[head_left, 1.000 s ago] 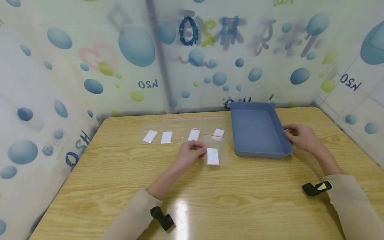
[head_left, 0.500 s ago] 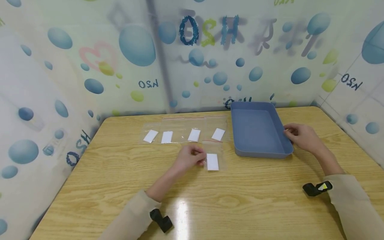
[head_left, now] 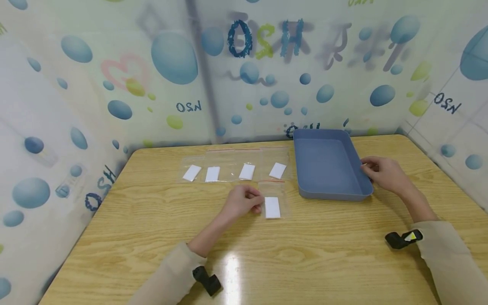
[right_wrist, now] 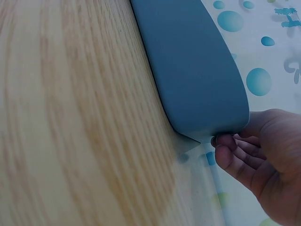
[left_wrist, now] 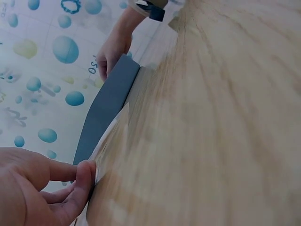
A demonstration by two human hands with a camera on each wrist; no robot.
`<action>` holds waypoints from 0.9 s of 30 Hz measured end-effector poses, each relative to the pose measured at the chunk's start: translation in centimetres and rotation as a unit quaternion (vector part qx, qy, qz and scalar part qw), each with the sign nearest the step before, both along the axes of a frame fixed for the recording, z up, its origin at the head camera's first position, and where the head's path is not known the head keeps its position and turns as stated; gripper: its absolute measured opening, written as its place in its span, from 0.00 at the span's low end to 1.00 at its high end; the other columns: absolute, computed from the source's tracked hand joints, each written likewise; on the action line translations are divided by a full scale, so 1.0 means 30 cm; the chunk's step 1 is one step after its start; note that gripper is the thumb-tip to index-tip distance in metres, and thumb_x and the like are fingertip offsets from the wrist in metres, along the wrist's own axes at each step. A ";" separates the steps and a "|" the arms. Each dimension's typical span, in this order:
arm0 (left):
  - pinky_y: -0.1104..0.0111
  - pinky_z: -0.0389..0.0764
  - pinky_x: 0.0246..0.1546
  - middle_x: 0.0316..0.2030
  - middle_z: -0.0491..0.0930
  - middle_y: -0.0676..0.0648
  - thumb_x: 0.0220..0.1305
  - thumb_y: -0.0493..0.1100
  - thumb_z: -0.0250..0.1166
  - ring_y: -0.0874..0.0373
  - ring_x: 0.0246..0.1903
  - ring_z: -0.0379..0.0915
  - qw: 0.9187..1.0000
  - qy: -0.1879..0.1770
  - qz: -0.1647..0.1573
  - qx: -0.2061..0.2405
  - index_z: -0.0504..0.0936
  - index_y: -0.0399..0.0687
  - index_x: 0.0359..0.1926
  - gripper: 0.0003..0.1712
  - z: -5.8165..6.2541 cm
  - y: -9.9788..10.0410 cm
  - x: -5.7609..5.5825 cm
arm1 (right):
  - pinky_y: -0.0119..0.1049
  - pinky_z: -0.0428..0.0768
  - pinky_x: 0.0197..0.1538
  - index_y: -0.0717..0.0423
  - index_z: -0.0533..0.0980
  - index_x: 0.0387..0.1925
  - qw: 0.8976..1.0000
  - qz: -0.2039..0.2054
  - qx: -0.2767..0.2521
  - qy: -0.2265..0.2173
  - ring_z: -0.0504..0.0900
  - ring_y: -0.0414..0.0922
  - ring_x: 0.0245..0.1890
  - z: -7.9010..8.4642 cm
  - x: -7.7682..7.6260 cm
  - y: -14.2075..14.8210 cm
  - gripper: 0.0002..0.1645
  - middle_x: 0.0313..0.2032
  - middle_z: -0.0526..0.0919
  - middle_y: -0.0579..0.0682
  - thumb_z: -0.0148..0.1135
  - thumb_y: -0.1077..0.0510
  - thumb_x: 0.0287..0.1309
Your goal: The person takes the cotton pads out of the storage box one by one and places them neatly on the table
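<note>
My left hand (head_left: pixel 242 201) pinches the left edge of a small clear zip bag (head_left: pixel 283 201) with a red seal line and a white card (head_left: pixel 272 207) inside. In the left wrist view, the thumb and index finger (left_wrist: pixel 83 176) meet at the bag's edge, low over the wood. My right hand (head_left: pixel 384 173) grips the right wall of a blue-grey rectangular tray (head_left: pixel 335 196), with nothing inside it. From the right wrist view, its fingers (right_wrist: pixel 235 162) curl against the tray's outer wall near the corner.
Behind the left hand, several similar clear bags (head_left: pixel 225 159) lie in a row on the wooden table (head_left: pixel 152 237), each with a white card. A patterned wall covering (head_left: pixel 244 118) stands right behind the table's far edge.
The left hand has drawn the zip bag toward me, off the bag behind it that it overlapped, then slightly right. The right hand and the tray stay in place.
</note>
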State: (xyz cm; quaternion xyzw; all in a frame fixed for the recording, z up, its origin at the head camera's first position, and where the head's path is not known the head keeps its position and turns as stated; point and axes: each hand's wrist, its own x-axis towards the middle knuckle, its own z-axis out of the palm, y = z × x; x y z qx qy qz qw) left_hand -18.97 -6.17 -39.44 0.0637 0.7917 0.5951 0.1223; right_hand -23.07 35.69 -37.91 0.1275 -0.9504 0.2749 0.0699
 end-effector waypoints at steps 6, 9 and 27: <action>0.69 0.84 0.27 0.27 0.83 0.42 0.65 0.31 0.67 0.60 0.20 0.80 1.000 -0.002 -0.003 -0.002 0.80 0.28 0.41 0.07 0.005 0.000 0.002 | 0.32 0.77 0.26 0.78 0.76 0.52 1.000 -0.001 0.002 0.001 0.82 0.47 0.28 0.003 0.000 -0.001 0.19 0.34 0.85 0.61 0.56 0.62 0.72; 0.68 0.85 0.28 0.28 0.84 0.42 0.66 0.31 0.66 0.60 0.20 0.81 1.000 -0.004 -0.006 -0.007 0.80 0.28 0.42 0.08 0.010 0.001 0.003 | 0.32 0.77 0.26 0.78 0.76 0.52 1.000 -0.001 0.004 0.001 0.82 0.46 0.28 0.004 0.000 -0.002 0.19 0.34 0.85 0.61 0.56 0.62 0.72; 0.66 0.86 0.31 0.30 0.83 0.40 0.69 0.34 0.65 0.56 0.24 0.83 0.998 -0.002 -0.029 -0.052 0.80 0.28 0.44 0.10 0.040 -0.012 0.010 | 0.32 0.74 0.24 0.78 0.76 0.52 1.000 0.005 -0.001 0.016 0.76 0.37 0.20 0.002 0.006 0.000 0.19 0.31 0.85 0.56 0.57 0.62 0.72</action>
